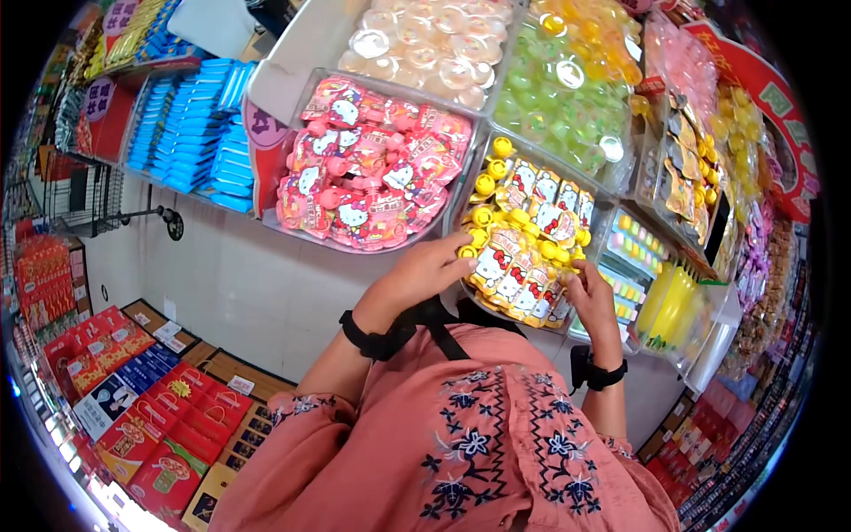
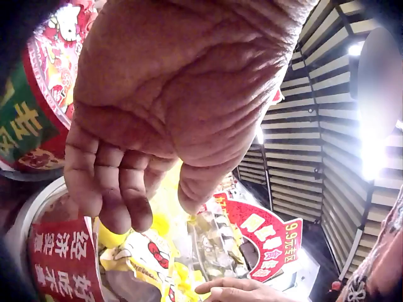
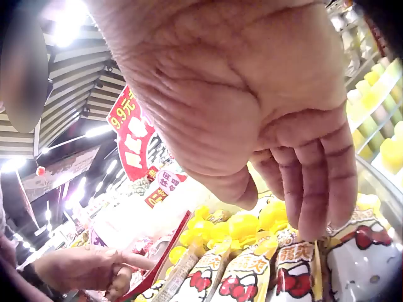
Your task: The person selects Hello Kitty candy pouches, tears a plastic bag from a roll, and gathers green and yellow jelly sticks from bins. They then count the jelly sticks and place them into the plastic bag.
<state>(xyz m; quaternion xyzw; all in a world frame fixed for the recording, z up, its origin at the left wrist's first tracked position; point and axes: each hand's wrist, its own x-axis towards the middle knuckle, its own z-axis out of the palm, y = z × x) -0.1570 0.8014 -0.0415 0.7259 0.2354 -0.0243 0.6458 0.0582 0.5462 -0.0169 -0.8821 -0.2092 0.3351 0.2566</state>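
Yellow Hello Kitty pouches (image 1: 514, 270) with round yellow caps (image 1: 483, 184) fill a clear bin in front of the person. At the bin's left side is the left hand (image 1: 433, 268), its fingertips right at the yellow caps. Seen from the left wrist, that hand's fingers (image 2: 129, 189) hang loosely bent over the packs, pinching nothing. The right hand (image 1: 596, 306) lies at the opposite side, fingertips by the pouches' right edge. In the right wrist view its fingers (image 3: 315, 182) reach nearly straight down onto the pouches' tops, and the thumb stays apart from them.
Pink Hello Kitty pouches (image 1: 355, 177) fill the neighbouring bin on the left. Behind are bins of green jelly cups (image 1: 558, 106) and pale ones (image 1: 425, 44). Yellow tube-shaped sweets (image 1: 669, 301) stand at the right. Red gift boxes (image 1: 168, 434) lie on a low display at left.
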